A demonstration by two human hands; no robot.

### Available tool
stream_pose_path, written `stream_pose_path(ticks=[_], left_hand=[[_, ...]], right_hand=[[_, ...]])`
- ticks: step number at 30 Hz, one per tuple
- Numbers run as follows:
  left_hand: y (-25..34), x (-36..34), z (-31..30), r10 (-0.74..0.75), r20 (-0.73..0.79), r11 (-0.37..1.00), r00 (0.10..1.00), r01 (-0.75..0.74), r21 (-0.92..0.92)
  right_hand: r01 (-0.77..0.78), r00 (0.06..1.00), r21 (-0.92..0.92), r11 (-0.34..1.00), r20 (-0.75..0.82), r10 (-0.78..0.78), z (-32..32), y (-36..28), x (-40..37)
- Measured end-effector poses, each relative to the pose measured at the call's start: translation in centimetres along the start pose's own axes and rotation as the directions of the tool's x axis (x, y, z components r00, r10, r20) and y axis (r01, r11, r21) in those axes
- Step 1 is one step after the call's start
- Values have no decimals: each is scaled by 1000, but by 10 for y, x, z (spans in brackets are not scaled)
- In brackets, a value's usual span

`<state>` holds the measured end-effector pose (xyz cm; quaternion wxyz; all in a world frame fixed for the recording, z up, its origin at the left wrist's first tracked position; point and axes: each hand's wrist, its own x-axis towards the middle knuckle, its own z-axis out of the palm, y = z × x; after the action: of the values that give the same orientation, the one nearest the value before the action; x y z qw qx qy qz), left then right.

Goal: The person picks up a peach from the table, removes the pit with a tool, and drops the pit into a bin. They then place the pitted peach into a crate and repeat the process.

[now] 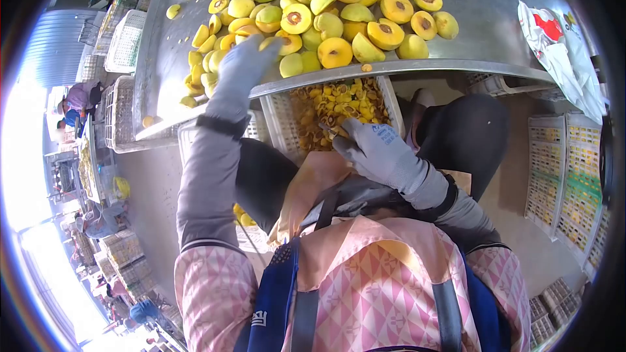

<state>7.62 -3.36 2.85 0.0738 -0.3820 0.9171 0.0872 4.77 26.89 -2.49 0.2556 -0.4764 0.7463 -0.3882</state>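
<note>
My left hand (251,62), in a grey glove, reaches over the table's near edge into a pile of halved yellow peaches (297,18). Its fingers are smeared by motion, and a bit of yellow fruit shows at the fingertips. Many halves lie cut side up with a brown hollow or pit; others show their greenish-yellow skin. Closed in front of my lap, my gloved right hand (378,150) grips a small thin tool (331,132), mostly hidden by the fingers. Below that hand's fingertips, under the table edge, a white plastic crate (282,120) holds small yellow and brown fruit scraps (339,101).
The metal table (486,26) has a raised front edge. A white plastic bag (564,52) hangs over its right corner. Slatted crates (564,176) stand at the right, and more crates (124,42) at the left. Other people (77,98) are far off to the left.
</note>
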Motion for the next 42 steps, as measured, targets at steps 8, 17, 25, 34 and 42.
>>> stream_pose_path(ticks=[8, 17, 25, 34, 42], left_hand=[[7, 10, 53, 15, -272, 981, 962, -68, -184], [45, -121, -2, 157, -40, 310, 987, -88, -947], [60, -138, 48, 8, -149, -147, 989, -147, -978], [59, -139, 69, 1, -481, 526, 877, -409, -745], [56, -140, 53, 226, -487, 633, 844, -507, -585]], right_hand=[[68, 977, 197, 978, -211, -25, -6, -15, 13], [193, 950, 474, 859, -311, -42, -12, -28, 31], [233, 915, 329, 915, -393, -91, 12, -32, 16], [235, 898, 231, 944, -424, -119, 11, -37, 12], [326, 851, 12, 945, -439, -288, 3, -35, 8]])
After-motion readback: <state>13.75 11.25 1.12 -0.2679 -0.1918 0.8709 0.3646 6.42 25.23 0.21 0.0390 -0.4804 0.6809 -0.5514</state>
